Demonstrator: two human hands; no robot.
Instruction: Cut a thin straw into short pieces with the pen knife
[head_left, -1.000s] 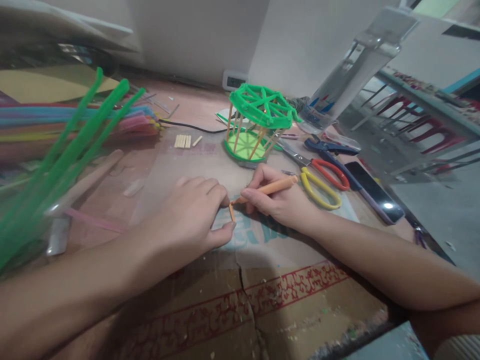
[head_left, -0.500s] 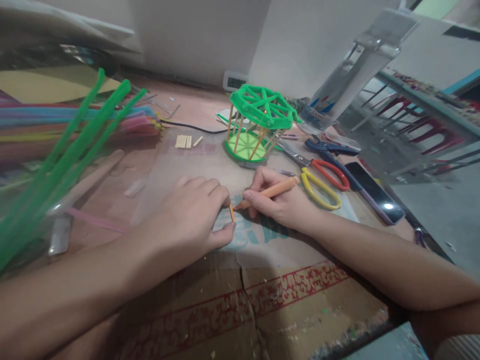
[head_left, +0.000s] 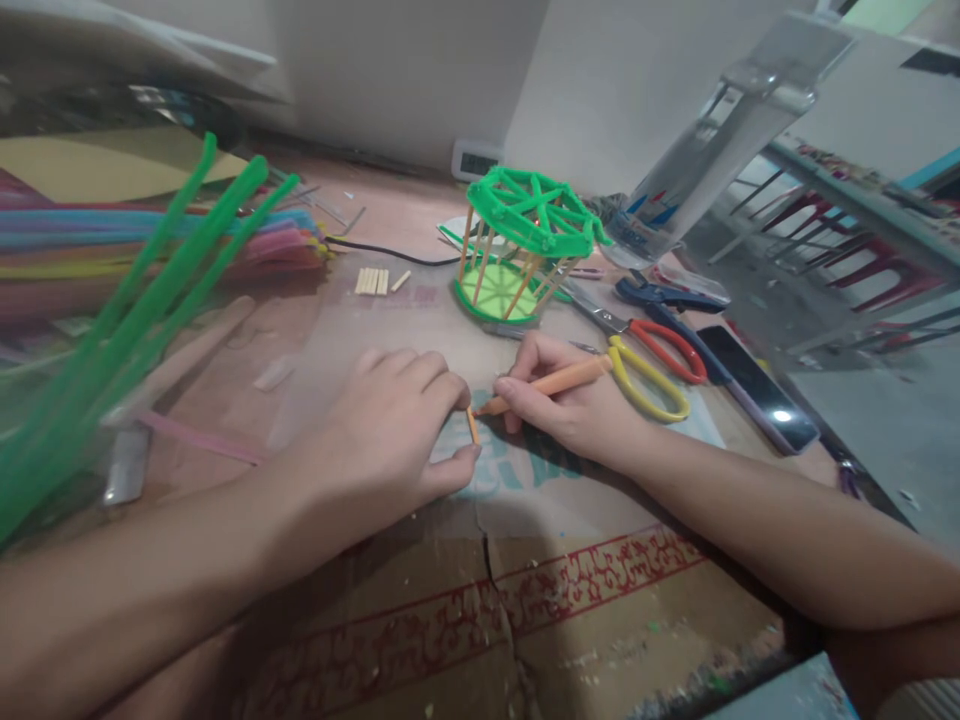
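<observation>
Between the thumb and a fingertip of my left hand (head_left: 405,420) is a short orange stick (head_left: 472,427), held at its two ends just above or on the sheet. My right hand (head_left: 570,395) is closed around an orange marker (head_left: 562,380), its tip touching or nearly touching the upper part of the stick. Beyond my hands stands a round cage-like model (head_left: 532,245), with a green fuzzy top, thin wooden posts and a yellow-green base. A small row of pale short sticks (head_left: 372,281) lies to its left, with one loose stick (head_left: 401,281) beside it.
Scissors (head_left: 637,350) with red and yellow handles, blue pliers (head_left: 667,295) and a phone (head_left: 761,390) lie at right. A clear bottle (head_left: 705,150) stands behind them. Green pipe cleaners (head_left: 165,330) stick up at left, near a colourful bundle (head_left: 225,240). A small digital clock (head_left: 476,160) rests against the wall.
The whole view has shifted slightly, so everything sits a little further right. Both hands keep their grips, and the marker tip stays by the stick.
</observation>
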